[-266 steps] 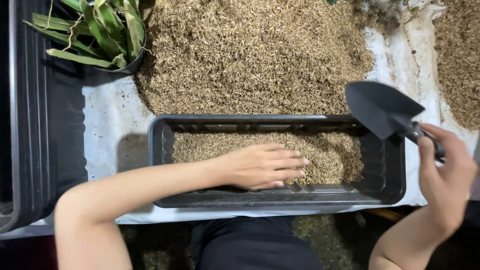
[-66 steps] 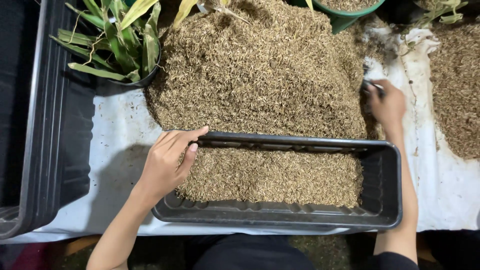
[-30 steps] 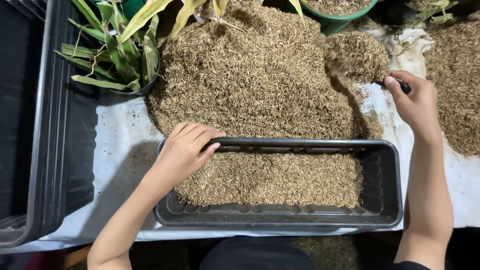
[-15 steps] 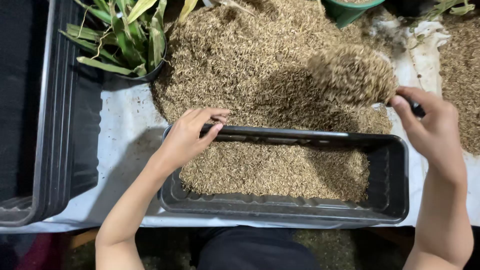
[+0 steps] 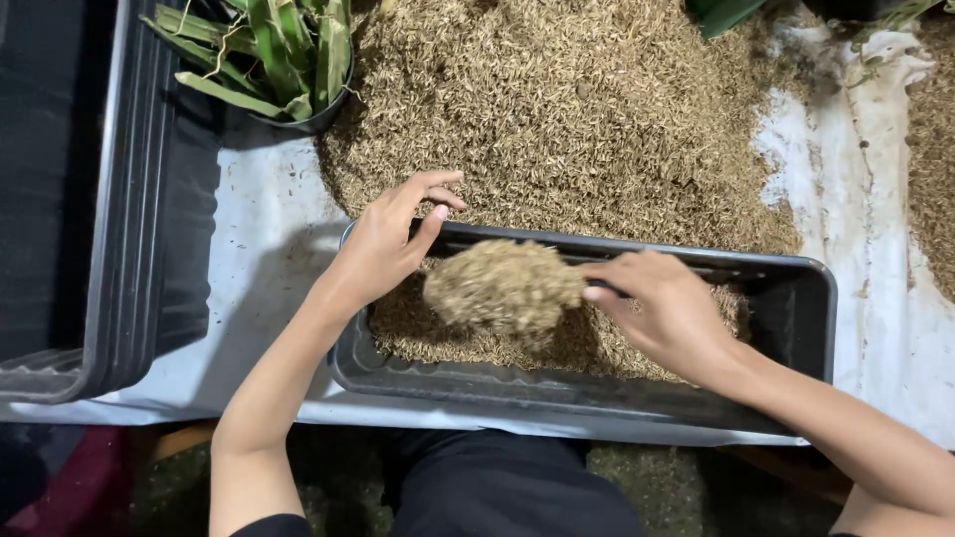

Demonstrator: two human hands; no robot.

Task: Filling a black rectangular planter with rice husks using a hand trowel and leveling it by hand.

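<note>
Two hands at black planter (image 5: 796,328): left hand (image 5: 383,244) fingers curled on far rim; right hand (image 5: 671,313) closed around husk-laden trowel (image 5: 502,288) over it; tip slowly, low

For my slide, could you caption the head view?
Left hand grips a black planter trough while the right hand tips a heap of husks in.

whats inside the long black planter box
The long black planter box holds a layer of brown husks. Above it, the right hand carries a heaped scoop of husks; the scoop itself and the box floor are covered.
</note>
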